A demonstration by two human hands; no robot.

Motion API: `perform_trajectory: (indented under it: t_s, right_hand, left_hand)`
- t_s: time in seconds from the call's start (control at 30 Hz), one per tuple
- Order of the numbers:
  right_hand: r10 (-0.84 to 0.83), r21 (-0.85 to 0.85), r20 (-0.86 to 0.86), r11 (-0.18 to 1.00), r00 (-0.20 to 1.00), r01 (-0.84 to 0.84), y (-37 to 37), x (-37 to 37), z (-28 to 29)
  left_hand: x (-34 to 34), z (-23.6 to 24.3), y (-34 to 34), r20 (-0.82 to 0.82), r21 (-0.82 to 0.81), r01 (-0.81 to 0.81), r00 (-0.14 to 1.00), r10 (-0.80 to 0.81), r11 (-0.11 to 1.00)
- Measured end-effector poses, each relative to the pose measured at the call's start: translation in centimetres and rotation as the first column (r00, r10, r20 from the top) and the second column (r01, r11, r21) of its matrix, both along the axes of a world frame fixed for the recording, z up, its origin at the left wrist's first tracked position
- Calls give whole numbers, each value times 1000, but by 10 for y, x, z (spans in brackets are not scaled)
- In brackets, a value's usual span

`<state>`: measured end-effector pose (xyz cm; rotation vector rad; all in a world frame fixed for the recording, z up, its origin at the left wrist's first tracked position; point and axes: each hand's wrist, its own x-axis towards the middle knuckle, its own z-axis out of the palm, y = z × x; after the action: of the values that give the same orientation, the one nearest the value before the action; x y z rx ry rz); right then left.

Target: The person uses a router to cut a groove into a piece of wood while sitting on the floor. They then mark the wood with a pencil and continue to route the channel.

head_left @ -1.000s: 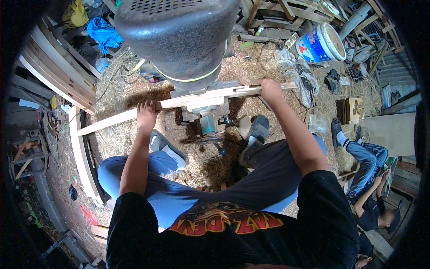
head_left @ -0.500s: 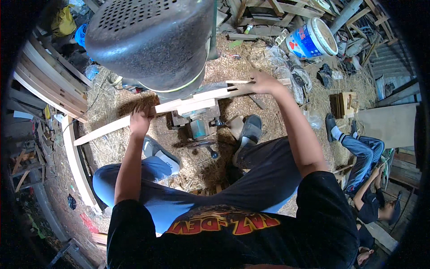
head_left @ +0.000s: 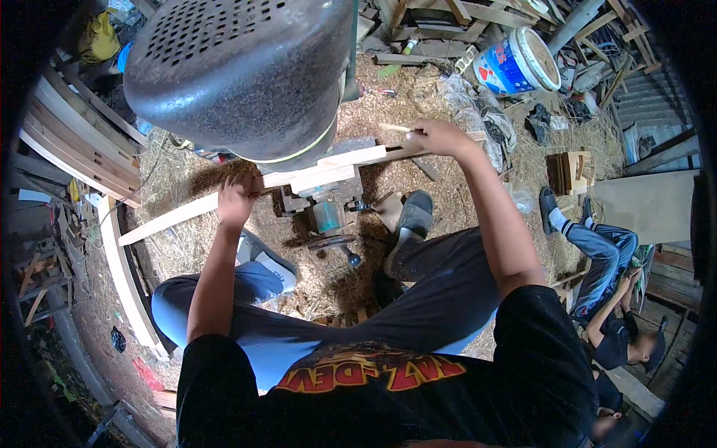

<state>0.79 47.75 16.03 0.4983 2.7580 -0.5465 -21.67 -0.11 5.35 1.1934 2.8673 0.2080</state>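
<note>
My left hand [head_left: 236,196] grips a long pale wooden strip [head_left: 168,222], its fingers curled over the top. The strip crosses a metal machine bed with a vise [head_left: 320,211] and a handwheel [head_left: 332,243], beneath a big dark machine body [head_left: 239,89] with a perforated top. Shorter pale pieces [head_left: 330,175] lie along the strip's middle. My right hand [head_left: 441,139] is closed on a thin small stick [head_left: 396,127], which is lifted off the strip's right part, just above it.
Curved boards [head_left: 78,142] lean at left. A paint bucket [head_left: 504,67] lies at upper right near plastic sheets and wood scraps. A wooden block [head_left: 569,174] and a co-worker [head_left: 601,254] in dark clothes are at right. Shavings and straw cover the floor [head_left: 381,101].
My right hand has moved up and left, and the thin stick now stands apart from the strip, angled upward. My left hand still grips the strip. The whole view has shifted slightly.
</note>
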Motion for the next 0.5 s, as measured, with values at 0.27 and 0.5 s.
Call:
perform_trajectory:
  t_s: [0.27, 0.5]
  right_hand:
    - [135, 72, -78, 989, 988, -130, -31, -2, -30]
    - [62, 191, -148, 981, 987, -33, -28, 2, -61]
  left_hand:
    - [-8, -4, -12, 11, 22, 16, 1000, -17, 1000]
    - [2, 14, 2, 54, 45, 3, 999, -5, 999]
